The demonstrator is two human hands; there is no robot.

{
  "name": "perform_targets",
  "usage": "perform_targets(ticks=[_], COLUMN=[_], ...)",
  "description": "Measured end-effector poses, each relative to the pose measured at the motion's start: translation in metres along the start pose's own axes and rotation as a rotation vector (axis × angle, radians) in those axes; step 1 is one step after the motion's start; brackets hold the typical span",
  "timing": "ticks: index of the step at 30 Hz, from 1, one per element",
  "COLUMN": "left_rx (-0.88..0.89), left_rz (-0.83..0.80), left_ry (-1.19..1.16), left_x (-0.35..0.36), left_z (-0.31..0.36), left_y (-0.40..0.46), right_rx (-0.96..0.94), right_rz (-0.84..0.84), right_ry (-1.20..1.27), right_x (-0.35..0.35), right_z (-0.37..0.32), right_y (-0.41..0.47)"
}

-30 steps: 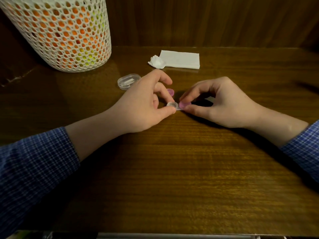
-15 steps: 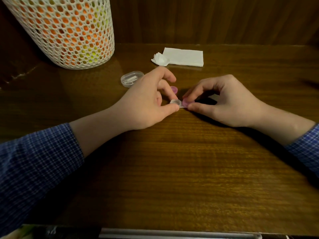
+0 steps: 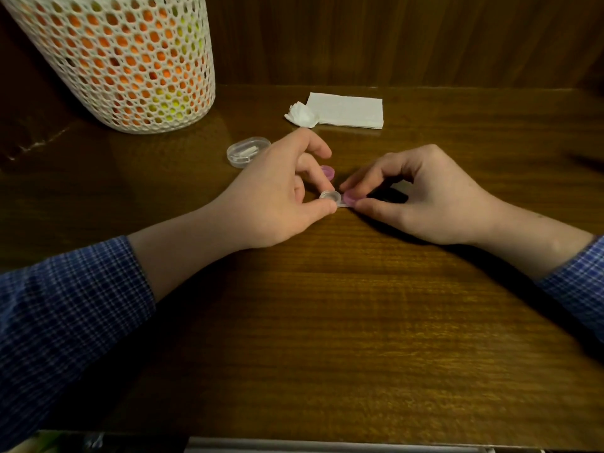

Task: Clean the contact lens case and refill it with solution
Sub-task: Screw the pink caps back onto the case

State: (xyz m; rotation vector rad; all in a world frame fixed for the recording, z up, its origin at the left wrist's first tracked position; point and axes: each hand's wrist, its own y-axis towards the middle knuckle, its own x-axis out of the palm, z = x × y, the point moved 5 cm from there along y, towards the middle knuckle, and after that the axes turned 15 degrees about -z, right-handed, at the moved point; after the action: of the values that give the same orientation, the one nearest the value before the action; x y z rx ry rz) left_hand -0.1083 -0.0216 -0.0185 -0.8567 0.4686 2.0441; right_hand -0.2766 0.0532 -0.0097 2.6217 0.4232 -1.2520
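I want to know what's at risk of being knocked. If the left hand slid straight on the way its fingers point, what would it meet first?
Likely the right hand, whose fingertips pinch the purple cap just past the left hand across the lens case. The loose purple cap lies slightly off that line.

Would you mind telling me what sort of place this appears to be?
Probably a home desk or shelf nook: a dark wooden tabletop backed by wood panelling, a white mesh basket, a folded white paper napkin, and a small contact lens case held by both hands.
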Motion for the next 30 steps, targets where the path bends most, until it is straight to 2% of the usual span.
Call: perform_targets(ticks=[18,26,30], left_rx=[0.010,0.004,0.007], left_rz=[0.011,0.005,0.006], left_ry=[-0.047,-0.067,-0.061], left_x=[-0.0007,-0.0014,-0.0014], left_z=[-0.0022,-0.0040,-0.0048], left_y=[0.0008,0.0021,0.0025], right_rx=[0.062,0.022,0.016], right_rz=[0.104,-0.012,0.002], right_ry=[-0.076,-0.028,-0.035], right_x=[0.0031,-0.0018,-0.0015], right_z=[-0.0081,-0.0029,-0.0022], right_y=[0.0014,0.0030,0.0030])
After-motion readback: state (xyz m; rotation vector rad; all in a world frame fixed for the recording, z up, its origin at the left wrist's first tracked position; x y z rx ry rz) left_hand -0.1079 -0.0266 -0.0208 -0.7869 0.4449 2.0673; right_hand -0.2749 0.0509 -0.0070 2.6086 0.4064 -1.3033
